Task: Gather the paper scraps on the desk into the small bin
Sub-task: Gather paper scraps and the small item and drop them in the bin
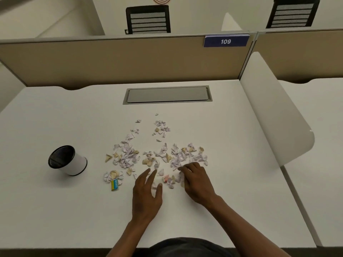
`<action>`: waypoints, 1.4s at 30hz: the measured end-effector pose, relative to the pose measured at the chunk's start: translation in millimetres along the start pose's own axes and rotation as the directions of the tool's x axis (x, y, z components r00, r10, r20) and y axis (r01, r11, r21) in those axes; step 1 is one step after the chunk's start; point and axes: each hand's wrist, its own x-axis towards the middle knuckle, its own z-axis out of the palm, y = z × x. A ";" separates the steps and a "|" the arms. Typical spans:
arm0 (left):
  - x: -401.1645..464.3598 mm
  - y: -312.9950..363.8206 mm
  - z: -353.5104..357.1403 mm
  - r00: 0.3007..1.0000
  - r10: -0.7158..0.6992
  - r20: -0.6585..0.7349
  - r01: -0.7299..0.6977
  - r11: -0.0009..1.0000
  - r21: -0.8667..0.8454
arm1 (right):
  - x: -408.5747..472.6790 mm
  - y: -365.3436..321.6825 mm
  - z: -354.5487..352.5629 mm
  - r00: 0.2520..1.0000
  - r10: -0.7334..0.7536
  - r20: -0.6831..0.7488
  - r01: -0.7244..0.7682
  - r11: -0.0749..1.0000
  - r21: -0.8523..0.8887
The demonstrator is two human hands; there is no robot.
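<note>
My left hand [146, 193] lies low and just left of centre in the frame, fingers straight and spread loosely over the white desk [55, 210], holding nothing; its fingertips reach the near edge of the paper scraps [159, 156]. My right hand [196, 180] sits just to the right of it, fingers curled down over a few white scraps at the lower right edge of the pile, gripping them against the desk. The scraps are scattered across the middle of the frame, white, lilac and tan bits, thickest in a band just above my hands and thinning out toward the top. A small pink piece [165, 178] lies between my two hands. At the lower left edge of the pile rests a yellow and blue wrapper [114, 184], touching some crumpled white bits. The small bin [67, 160] stands at the left of the frame, well apart from the scraps, a white cylinder with a black rim and dark inside, its mouth tipped toward the upper left in this view. A grey flap [167, 94] is set into the desk above the pile, and a blue sign [226, 41] reading 109 hangs on the tan divider [111, 60] at the upper right.
</note>
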 end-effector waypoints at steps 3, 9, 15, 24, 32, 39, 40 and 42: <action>-4.5 -6.9 -8.7 0.987 -0.155 -0.035 0.157 0.984 0.085 | 11.6 -7.2 0.7 0.998 -0.030 0.051 0.031 0.999 -0.010; -20.7 -12.5 -2.0 0.966 -0.250 0.074 0.251 0.968 -0.003 | 18.5 -10.1 8.0 0.985 -0.085 0.148 0.093 0.995 -0.046; -11.3 3.3 6.1 0.968 -0.215 0.131 0.222 0.974 -0.036 | -0.7 0.3 -5.0 0.998 0.041 -0.049 -0.029 0.975 0.222; 6.1 36.1 19.2 0.964 -0.133 0.229 0.169 0.975 -0.145 | -43.4 38.6 -25.9 0.909 0.390 -0.150 -0.343 0.900 0.268; 9.7 38.3 21.4 0.968 -0.121 0.218 0.171 0.958 -0.228 | -31.7 24.5 -24.7 0.911 0.411 0.003 -0.406 0.898 0.167; 27.9 15.2 6.4 0.935 -0.052 0.350 0.115 0.980 -0.163 | -17.4 2.9 -19.2 0.947 0.264 0.181 -0.281 0.957 0.077; 31.4 10.2 3.2 0.915 -0.027 0.403 0.088 0.987 -0.135 | -16.5 1.9 -21.0 0.948 0.267 0.172 -0.286 0.953 0.097; 40.1 11.4 -0.5 0.855 0.029 0.517 0.002 0.998 -0.061 | -19.0 7.4 -30.2 0.938 0.304 0.165 -0.320 0.943 0.086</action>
